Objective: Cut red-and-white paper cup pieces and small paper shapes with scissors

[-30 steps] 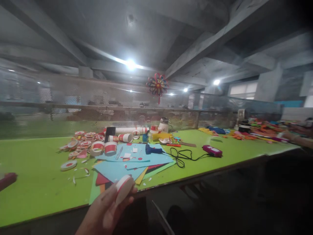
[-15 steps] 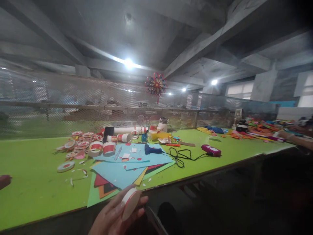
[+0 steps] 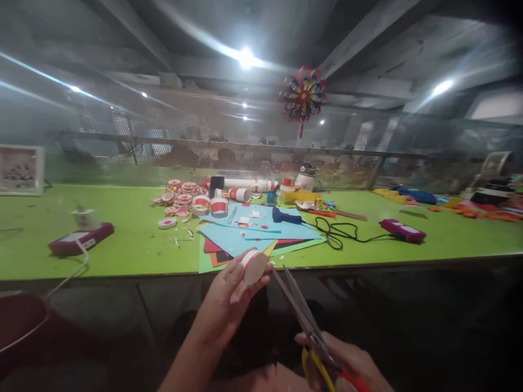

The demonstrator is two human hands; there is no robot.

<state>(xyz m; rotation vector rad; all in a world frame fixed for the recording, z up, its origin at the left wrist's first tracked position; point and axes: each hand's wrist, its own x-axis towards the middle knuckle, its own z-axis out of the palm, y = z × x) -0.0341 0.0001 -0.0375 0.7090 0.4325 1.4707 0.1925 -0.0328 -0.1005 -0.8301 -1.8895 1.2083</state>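
Between the fingers and thumb of my left hand [image 3: 229, 288] is a round white paper cup piece [image 3: 254, 268] with a red band, its flat disc side turned to the right. My right hand [image 3: 347, 354] grips a pair of scissors [image 3: 304, 313] with yellow and red handles. The scissor blades are parted, and their tips point up toward the cup piece, close to its right side but apart from it. Both hands are held in front of the table's near edge. Part of the right hand's fingers is hidden behind the handles.
Sheets of coloured paper [image 3: 229, 239] lie on the green table [image 3: 134, 228]. Behind them are cut paper cups [image 3: 219, 206], a pile of red-and-white discs [image 3: 180, 196] and a blue glue gun [image 3: 286, 216]. Its cord runs to a purple power strip [image 3: 402, 231]. Another purple strip [image 3: 81, 239] sits left.
The view has swung left and down. The scissors and my right hand have come clearly into sight, blades parted. My left hand still holds the cup piece, now higher in the picture.
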